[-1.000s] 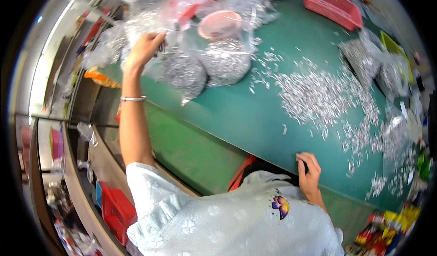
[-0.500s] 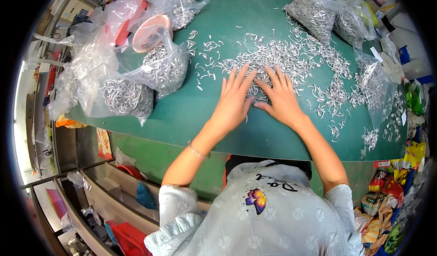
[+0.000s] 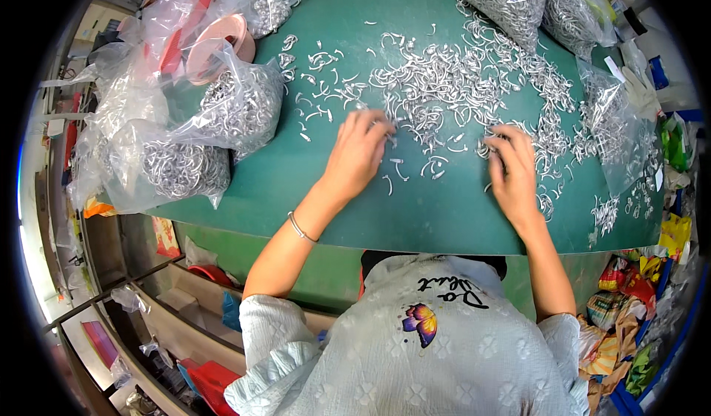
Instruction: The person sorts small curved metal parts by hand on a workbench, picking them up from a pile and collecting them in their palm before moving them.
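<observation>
Small curved silver metal pieces (image 3: 444, 83) lie in a loose heap on the green tabletop (image 3: 415, 220). My left hand (image 3: 358, 153) is at the heap's near left edge, fingers bent and smeared by motion; whether it holds any pieces is hidden. To the right, my right hand (image 3: 513, 170) rests low over the table beside the heap. Its fingers are curled but apart, with a few pieces near the fingertips and nothing plainly gripped. Between the two hands a few scattered pieces lie on the green surface.
Clear plastic bags of metal pieces (image 3: 185, 168) crowd the left, around a pink plastic basin (image 3: 221, 46). More filled bags (image 3: 503, 9) lie at the far right, and a partly filled bag (image 3: 611, 138) is at the right edge. Wooden compartments (image 3: 196, 309) stand below left.
My hands have moved apart, the left one leftward and the right one rightward. Their outstretched fingers are now bent. The heap has spread, with loose pieces left between them.
</observation>
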A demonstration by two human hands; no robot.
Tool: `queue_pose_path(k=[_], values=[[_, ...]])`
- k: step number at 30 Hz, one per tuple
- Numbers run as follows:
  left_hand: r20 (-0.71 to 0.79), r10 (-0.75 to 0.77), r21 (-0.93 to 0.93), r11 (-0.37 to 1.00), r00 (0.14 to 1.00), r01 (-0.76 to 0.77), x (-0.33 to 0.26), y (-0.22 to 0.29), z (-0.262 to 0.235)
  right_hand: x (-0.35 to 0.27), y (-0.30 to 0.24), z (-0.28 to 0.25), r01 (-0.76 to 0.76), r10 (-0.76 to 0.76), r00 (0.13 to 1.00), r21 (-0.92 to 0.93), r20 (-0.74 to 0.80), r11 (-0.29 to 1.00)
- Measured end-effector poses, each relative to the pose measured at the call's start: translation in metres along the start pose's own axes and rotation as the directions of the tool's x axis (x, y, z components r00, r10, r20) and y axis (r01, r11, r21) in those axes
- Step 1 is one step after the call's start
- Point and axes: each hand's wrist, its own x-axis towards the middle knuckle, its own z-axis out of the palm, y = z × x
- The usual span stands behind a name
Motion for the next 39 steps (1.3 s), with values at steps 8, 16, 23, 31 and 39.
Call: queue_pose_path(k=[8,16,23,31,39], values=[[-0.127,-0.542,-0.716,0.629,0.831,0.301,0.011,-0.027,-0.018,0.0,-0.036,0.032,0.266,-0.288,0.904,0.111,0.315,0.958],[-0.233,-0.222,0.036,0.971,0.947,0.237,-0.007,0.001,-0.031,0.0,-0.025,-0.002,0.0,-0.012,0.99,0.088,0.138,0.996],[-0.01,-0.19,0.237,0.953,0.982,0.187,-0.034,0.036,-0.017,0.02,-0.05,0.054,0.269,-0.275,0.934,0.056,0.227,0.961],[-0.016,-0.298,0.014,0.954,0.954,0.298,-0.059,0.068,0.014,0.015,-0.064,0.05,0.27,-0.261,0.938,-0.009,0.228,0.963],[-0.014,-0.218,0.063,0.974,0.976,0.219,-0.066,0.072,0.009,-0.019,-0.057,0.029,0.19,-0.189,0.957,0.013,0.221,0.982]])
